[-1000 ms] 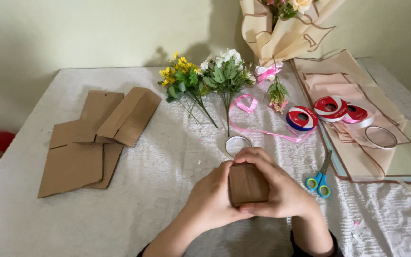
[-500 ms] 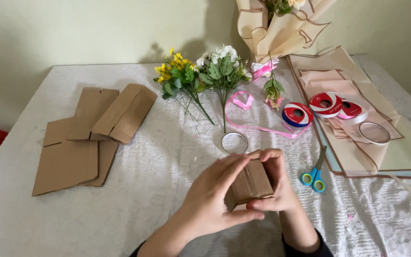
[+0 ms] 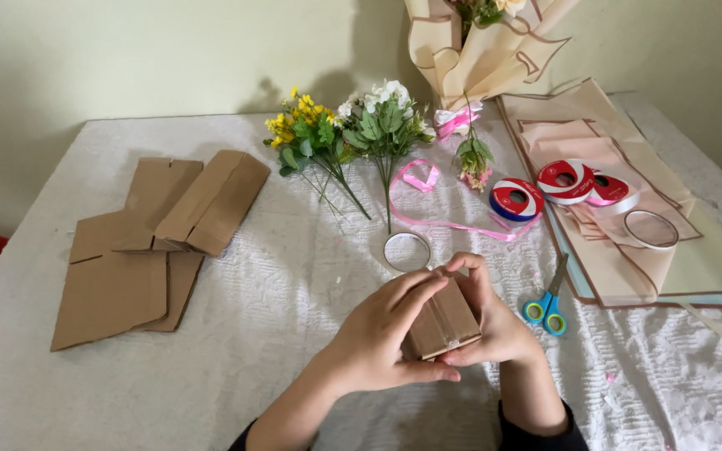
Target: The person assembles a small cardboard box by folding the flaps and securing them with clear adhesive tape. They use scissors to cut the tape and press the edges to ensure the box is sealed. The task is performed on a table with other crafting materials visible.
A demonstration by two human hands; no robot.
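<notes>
While you look down at the white surface (image 3: pixel 211 392), your left hand (image 3: pixel 378 338) and right hand (image 3: pixel 490 321) have a small brown cardboard box (image 3: pixel 443 321) between them, just above the near edge. Your left grip is pressed onto the box, fingers over its top and thumb beneath; your right grip cups it from the far side, fingers curled over the upper corner. Flat brown cardboard blanks (image 3: pixel 139 250) are stacked to your left, well apart from the box. A clear tape roll (image 3: pixel 407 251) lies just beyond your fingers, and blue-handled scissors (image 3: pixel 547 305) rest near your right wrist. Farther back sit red and pink ribbon spools (image 3: pixel 566 181) on beige wrapping sheets (image 3: pixel 628 267), beside yellow and white flower sprigs (image 3: pixel 344 134).
</notes>
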